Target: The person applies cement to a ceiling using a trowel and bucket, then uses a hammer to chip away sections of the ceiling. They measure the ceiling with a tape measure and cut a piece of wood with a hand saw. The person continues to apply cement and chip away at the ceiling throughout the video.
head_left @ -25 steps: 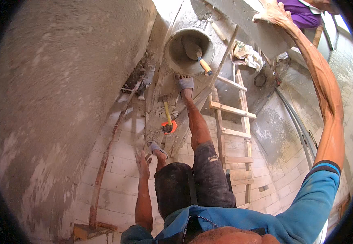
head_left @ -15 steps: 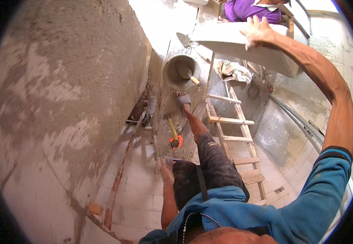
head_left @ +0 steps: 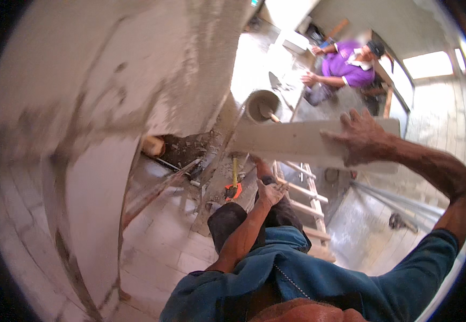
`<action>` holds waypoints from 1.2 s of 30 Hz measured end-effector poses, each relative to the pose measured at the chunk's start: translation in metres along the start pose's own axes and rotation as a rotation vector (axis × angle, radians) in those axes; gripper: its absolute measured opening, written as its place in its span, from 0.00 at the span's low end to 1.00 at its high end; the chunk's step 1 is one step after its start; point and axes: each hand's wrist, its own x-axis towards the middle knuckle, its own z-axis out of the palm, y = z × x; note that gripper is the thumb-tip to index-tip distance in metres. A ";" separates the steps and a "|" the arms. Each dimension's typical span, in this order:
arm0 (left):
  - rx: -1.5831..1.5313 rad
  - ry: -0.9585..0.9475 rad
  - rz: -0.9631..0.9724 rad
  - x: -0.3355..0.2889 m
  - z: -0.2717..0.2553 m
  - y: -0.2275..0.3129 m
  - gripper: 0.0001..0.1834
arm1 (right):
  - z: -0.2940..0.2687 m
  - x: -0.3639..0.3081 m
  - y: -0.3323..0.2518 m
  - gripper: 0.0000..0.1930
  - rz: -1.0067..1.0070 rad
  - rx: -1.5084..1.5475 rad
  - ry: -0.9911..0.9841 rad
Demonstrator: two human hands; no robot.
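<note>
My right hand (head_left: pixel 359 138) grips a long, pale building block (head_left: pixel 297 140) near its right end, with the fingers spread over its upper edge. The block lies crosswise in front of me, above the ladder. My left hand (head_left: pixel 271 194) is open below the block, apart from it and over my leg. Just left of that hand, an orange tape measure (head_left: pixel 233 191) rests on the dusty ledge with its yellow blade out. Beyond the block stands a mortar bucket (head_left: pixel 252 107) with a handled tool (head_left: pixel 273 116) in it.
A wooden ladder (head_left: pixel 311 209) leans below the block's right part. A rough plastered wall (head_left: pixel 190 70) rises at left. A co-worker in purple (head_left: pixel 345 67) is at far right, both hands raised. A trowel (head_left: pixel 274 81) lies beyond the bucket; long pipes (head_left: pixel 399 201) lie at right.
The block has swung nearer and to the left with my right hand on it, now covering part of the ledge. My left hand has come up and rightward. More of the co-worker shows.
</note>
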 end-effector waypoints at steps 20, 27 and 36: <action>-0.097 -0.564 1.504 -0.371 -0.109 -0.048 0.47 | -0.168 -0.025 -0.244 0.48 -0.900 -0.273 0.375; 0.364 -0.008 1.821 -0.475 -0.127 -0.066 0.35 | -0.258 -0.117 -0.307 0.51 -0.945 -0.475 0.560; -0.041 -0.015 2.253 -0.658 -0.088 -0.043 0.26 | -0.356 -0.173 -0.349 0.66 -0.919 -0.685 1.066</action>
